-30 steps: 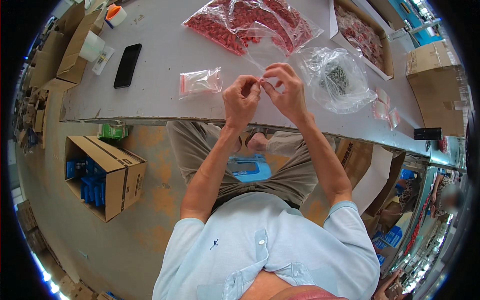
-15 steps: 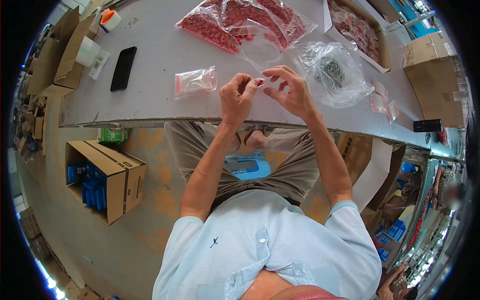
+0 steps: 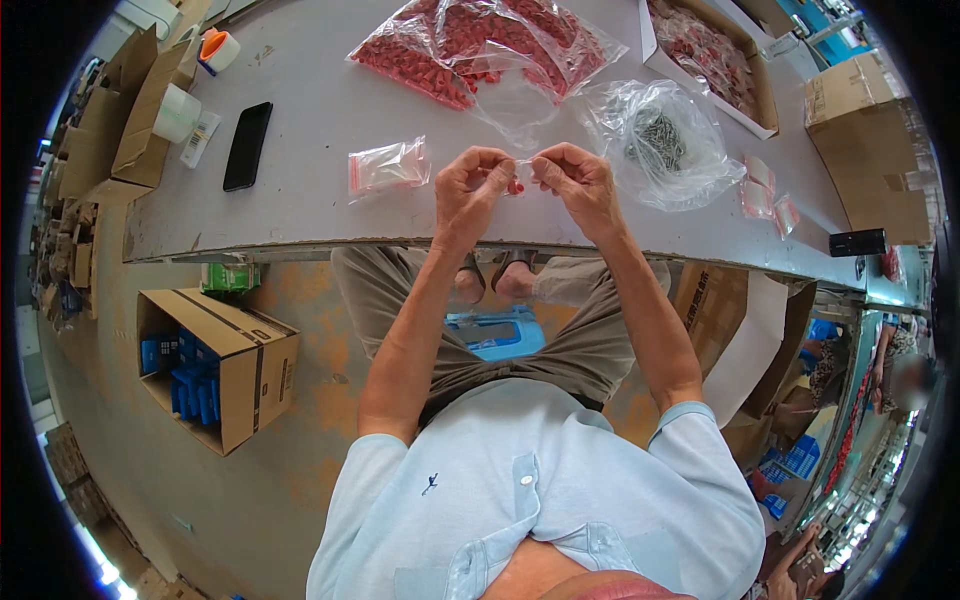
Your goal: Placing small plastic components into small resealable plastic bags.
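Observation:
Over the table's near part, my left hand (image 3: 468, 198) pinches one side of a small clear zip bag (image 3: 523, 172). Opposite it, my right hand (image 3: 586, 190) has thumb and forefinger pressed together at the bag's other side. A small red piece (image 3: 516, 187) shows just below my left fingertips; whether it lies inside the bag is too small to tell. To the left is a stack of flat clear bags (image 3: 388, 168) with red edges. Beyond my hands lies a large clear bag of red pieces (image 3: 490, 40). A clear bag of metal pieces (image 3: 655, 140) sits beside my right hand.
A black phone (image 3: 248, 146), a tape roll (image 3: 218, 50) and an open carton (image 3: 140, 130) are on the left. At the right stand a tray of filled bags (image 3: 705, 50), small packets (image 3: 760, 190), a closed carton (image 3: 865, 145) and a black object (image 3: 857, 243).
My right hand has moved left toward my left hand, and its spread fingers have closed on the small bag's edge. The red piece appears slightly lower.

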Available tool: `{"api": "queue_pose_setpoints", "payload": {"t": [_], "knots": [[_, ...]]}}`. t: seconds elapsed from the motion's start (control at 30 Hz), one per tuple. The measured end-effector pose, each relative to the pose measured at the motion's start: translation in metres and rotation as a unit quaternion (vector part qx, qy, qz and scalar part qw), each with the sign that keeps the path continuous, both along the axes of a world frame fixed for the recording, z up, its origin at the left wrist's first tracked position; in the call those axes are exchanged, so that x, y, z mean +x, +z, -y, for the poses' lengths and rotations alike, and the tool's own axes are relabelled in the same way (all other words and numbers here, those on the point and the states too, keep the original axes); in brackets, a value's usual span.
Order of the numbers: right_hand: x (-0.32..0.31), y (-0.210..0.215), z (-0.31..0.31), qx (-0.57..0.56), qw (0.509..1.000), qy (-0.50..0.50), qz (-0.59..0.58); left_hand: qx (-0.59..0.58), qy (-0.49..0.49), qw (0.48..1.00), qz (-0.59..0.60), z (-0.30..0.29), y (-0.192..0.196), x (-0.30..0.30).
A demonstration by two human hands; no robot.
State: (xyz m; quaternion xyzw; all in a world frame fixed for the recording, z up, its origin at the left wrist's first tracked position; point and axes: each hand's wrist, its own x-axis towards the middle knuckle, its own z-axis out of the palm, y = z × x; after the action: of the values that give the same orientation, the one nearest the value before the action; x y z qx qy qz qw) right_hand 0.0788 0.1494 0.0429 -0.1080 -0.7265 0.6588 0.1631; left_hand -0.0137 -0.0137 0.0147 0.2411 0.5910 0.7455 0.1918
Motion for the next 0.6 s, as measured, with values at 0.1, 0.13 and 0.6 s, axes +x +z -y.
{"api": "queue_pose_setpoints", "payload": {"t": [0.1, 0.13, 0.6], "knots": [[-0.001, -0.001, -0.002, -0.036, 0.999, 0.008, 0.015, 0.008, -0.005, 1.000, 0.021, -0.002, -0.004, -0.002], [-0.002, -0.001, -0.002, -0.044, 0.999, 0.005, 0.019, 0.013, -0.009, 0.999, 0.038, -0.003, -0.005, -0.002], [-0.003, -0.001, 0.009, -0.032, 0.999, 0.010, 0.025, -0.020, -0.003, 1.000, 0.020, -0.002, -0.006, -0.002]]}}
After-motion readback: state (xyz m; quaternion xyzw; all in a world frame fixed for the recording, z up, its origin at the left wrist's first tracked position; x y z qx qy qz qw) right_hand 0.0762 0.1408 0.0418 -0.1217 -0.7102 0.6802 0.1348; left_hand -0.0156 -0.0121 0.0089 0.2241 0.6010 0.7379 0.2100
